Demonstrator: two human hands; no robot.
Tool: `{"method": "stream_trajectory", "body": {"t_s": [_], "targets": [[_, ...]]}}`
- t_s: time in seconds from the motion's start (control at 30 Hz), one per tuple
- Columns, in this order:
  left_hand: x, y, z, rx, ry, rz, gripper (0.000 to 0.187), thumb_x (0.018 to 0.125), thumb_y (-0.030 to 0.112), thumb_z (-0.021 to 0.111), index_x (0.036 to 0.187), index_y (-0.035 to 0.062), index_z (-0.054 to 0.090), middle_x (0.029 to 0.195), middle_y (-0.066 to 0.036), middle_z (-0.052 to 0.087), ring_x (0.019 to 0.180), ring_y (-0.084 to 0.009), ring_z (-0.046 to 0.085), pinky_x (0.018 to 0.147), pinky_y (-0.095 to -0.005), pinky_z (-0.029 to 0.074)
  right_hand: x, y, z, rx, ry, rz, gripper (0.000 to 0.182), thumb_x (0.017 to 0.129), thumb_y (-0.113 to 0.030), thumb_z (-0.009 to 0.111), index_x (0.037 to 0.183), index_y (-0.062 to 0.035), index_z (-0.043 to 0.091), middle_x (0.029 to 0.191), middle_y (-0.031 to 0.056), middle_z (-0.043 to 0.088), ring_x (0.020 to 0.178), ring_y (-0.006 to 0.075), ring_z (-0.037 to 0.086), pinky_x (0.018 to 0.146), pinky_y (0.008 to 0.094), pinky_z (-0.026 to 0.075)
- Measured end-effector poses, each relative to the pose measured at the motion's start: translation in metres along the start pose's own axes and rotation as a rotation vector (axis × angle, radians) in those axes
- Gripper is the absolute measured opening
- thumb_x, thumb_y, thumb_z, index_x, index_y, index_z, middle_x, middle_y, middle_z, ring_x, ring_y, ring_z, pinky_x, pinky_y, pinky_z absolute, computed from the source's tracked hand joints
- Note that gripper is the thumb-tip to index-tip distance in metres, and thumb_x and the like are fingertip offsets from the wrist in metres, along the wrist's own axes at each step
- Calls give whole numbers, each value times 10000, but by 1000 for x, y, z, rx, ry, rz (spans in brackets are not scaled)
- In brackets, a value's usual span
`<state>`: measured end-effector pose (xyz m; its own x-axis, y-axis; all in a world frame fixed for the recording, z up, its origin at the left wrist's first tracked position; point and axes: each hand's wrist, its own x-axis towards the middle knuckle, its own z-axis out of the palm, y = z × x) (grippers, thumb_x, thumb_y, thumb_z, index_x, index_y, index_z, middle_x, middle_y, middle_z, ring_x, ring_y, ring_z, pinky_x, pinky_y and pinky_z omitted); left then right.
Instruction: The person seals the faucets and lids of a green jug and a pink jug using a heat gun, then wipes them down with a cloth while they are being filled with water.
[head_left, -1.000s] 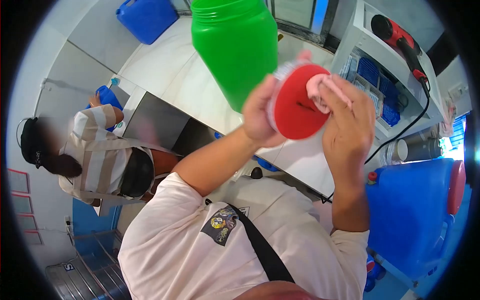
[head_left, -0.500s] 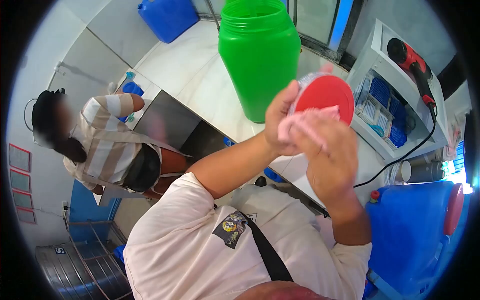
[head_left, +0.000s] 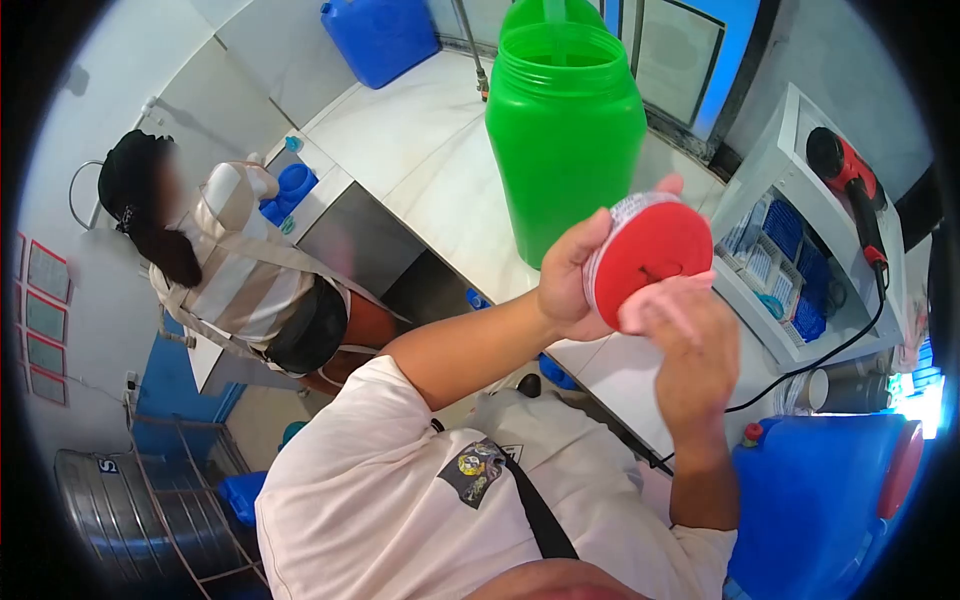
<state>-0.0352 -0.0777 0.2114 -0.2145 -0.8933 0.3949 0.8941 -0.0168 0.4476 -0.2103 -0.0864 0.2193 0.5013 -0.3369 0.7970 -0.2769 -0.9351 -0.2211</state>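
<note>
Plainly, left fingers [head_left: 590,236] grip a round red disc [head_left: 648,250], right fingers [head_left: 698,318] bunched pink cloth [head_left: 658,302].

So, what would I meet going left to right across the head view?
Red-edged rectangular wall sheets, person in beige-and-white striped top, rear blue plastic jerrycan, open green plastic container, round red disc, red-and-black corded hand tool.

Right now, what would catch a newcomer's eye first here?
Probably the big green container, standing open-mouthed on the white counter. Nearer, the left hand holds a red disc while the right hand holds a pink cloth against its face. A large blue container fills the lower right.
</note>
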Motion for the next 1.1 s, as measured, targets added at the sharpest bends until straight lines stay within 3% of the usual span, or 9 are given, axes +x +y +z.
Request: {"method": "stream_trajectory", "body": {"t_s": [0.13, 0.33, 0.4, 0.47, 0.73, 0.87, 0.93, 0.97, 1.1], "targets": [[-16, -32, -7, -99, 95, -96, 753, 1009, 507, 469, 1615, 173, 173, 1598, -188, 325, 1407, -355, 432, 1184, -485, 330, 21, -6, 4, -120, 161, 91, 208, 816, -14, 719, 1003, -92, 764, 1161, 85, 686, 1106, 303, 647, 960, 433, 512], [-8, -4, 0, -129, 46, 8, 713, 1010, 452, 494, 1584, 110, 244, 1538, -181, 415, 1385, -349, 461, 1160, -464, 367, 3, -21, -1, 80, -98, -110, 197, 843, -53, 680, 1020, -65, 766, 1170, 109, 678, 1119, 325, 641, 986, 419, 508], [-14, -9, -2, -73, -51, 6, 696, 1013, 447, 494, 1578, 114, 262, 1535, -170, 420, 1378, -328, 470, 1158, -462, 369, 3, -1, -5, 72, 8, -22, 321, 805, 105, 604, 1071, -26, 728, 1190, 171, 667, 1122, 359, 642, 983, 469, 510], [-22, -30, -4, -112, 0, -19, 689, 1013, 449, 494, 1573, 112, 275, 1513, -156, 449, 1368, -294, 483, 1156, -445, 370, 7, -10, 2, -74, 87, 114, 239, 846, -63, 674, 1070, -29, 748, 1165, 143, 673, 1123, 326, 637, 1000, 456, 498], [-15, -3, -2, -133, -59, 69, 675, 1025, 404, 475, 1583, 89, 262, 1460, -144, 508, 1292, -258, 548, 1106, -405, 426, 1, -8, 6, 47, -46, -134, 299, 836, 60, 618, 1078, -58, 747, 1138, 160, 679, 1106, 357, 651, 972, 457, 519], [-18, -35, -9, -260, 130, -43, 585, 1033, 402, 485, 1535, 128, 362, 1342, -115, 595, 1132, -230, 631, 1026, -408, 487, 19, -17, 5, -96, 107, 131, 331, 819, 66, 623, 1087, -77, 756, 1176, 171, 675, 1131, 359, 644, 975, 459, 527], [-15, -20, -15, -663, -58, -299, 644, 1031, 403, 472, 1563, 86, 295, 1444, -152, 525, 1277, -249, 568, 1117, -432, 424, 16, -27, 13, 61, -34, -151, 310, 821, 30, 648, 1091, -74, 757, 1180, 169, 678, 1140, 355, 642, 986, 461, 523], [-9, -19, -14, -320, 41, -59, 619, 1032, 407, 472, 1550, 99, 330, 1416, -158, 550, 1254, -258, 585, 1105, -430, 435, 16, -43, 10, -27, -71, -214, 284, 834, 0, 663, 1098, -57, 750, 1161, 164, 689, 1119, 351, 655, 990, 465, 521], [-14, -3, 1, -166, -42, 33, 623, 1026, 402, 482, 1551, 107, 324, 1416, -160, 549, 1269, -270, 576, 1095, -418, 447, 7, -4, 1, -191, 16, -66, 263, 859, -17, 659, 1105, -56, 742, 1161, 140, 696, 1140, 341, 652, 985, 475, 526]]}}
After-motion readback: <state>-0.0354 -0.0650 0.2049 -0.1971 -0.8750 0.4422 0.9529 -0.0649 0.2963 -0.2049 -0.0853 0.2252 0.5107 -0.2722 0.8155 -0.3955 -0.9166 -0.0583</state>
